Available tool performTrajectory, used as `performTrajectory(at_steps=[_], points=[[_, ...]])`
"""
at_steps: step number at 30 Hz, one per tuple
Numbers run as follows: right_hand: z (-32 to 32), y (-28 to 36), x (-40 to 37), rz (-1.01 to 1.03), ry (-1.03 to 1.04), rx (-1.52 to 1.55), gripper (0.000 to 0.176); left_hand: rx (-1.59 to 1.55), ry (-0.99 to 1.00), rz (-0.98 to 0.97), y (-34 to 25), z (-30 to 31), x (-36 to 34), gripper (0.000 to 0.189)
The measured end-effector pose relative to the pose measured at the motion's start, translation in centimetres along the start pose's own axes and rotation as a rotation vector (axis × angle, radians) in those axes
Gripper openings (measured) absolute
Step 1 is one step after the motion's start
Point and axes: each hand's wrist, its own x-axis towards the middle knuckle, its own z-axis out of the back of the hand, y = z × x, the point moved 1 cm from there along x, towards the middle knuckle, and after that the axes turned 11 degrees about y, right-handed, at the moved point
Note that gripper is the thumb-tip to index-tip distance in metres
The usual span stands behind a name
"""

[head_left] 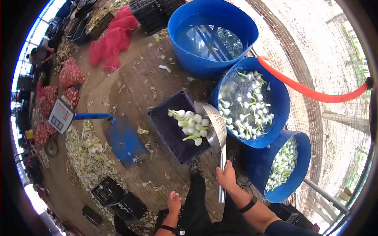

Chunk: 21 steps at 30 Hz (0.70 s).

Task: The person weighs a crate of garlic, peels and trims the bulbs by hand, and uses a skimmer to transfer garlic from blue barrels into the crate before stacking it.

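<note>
My right hand (226, 176) is wrapped round the metal handle of a large perforated skimmer (215, 122). The skimmer's bowl is tilted over the right side of a dark plastic crate (163, 128) on the floor. Beside the bowl, a cluster of white bulbs (193, 124) with short green stalks shows over the crate. My left hand (174, 202) hangs low in front of my legs, its fingers loosely bent and holding nothing. To the right of the skimmer, a blue tub (284, 114) holds water with many more bulbs (254, 108) floating in it.
A blue water tub (179, 49) stands behind; another blue tub (303, 169) with bulbs leans at right. An orange hose (315, 93) reaches over the middle tub. Left are a scale (62, 115), its blue platform (125, 141), black crates (128, 206), red sacks (114, 43) and a person (39, 55).
</note>
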Motion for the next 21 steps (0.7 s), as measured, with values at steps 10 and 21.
performTrajectory(at_steps=[10,21], points=[[6.5,2.7,-3.5,-0.201,0.119,0.216,0.035,-0.119,0.216,0.178,4.3,0.2,-1.4,0.036],[25.3,-10.7,-1.8,-0.416,-0.214,0.07,0.021,0.123,0.308,-0.166,-11.6,-8.2,6.0,0.036]])
